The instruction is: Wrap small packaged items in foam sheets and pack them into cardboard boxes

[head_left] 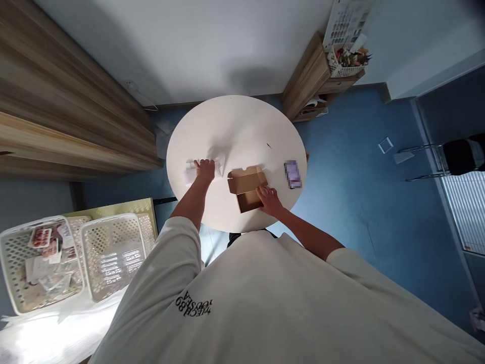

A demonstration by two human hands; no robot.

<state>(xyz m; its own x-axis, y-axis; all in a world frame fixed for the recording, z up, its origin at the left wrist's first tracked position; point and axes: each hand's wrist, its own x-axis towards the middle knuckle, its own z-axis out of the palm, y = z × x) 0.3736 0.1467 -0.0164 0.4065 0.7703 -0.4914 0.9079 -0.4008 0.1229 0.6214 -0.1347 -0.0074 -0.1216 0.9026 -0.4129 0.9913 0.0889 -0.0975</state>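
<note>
An open brown cardboard box point(248, 183) rests on the white round table point(242, 116), its lid folded back toward the far side. My right hand point(270, 200) grips the box's right wall, with the thumb near the front corner. To the left, my left hand point(205, 170) closes over a whitish, partly see-through piece of wrapping point(219, 165) that lies on the tabletop. Part of that wrapping is hidden under the hand, and its exact kind is unclear. No contents are visible inside the box.
A purple, pixelated flat item point(293, 174) lies near the table's right edge, and a small dark object point(269, 145) lies farther back. Two white plastic baskets point(112, 220) stand at lower left, one with packets in it. A wooden cabinet point(308, 76) stands behind right.
</note>
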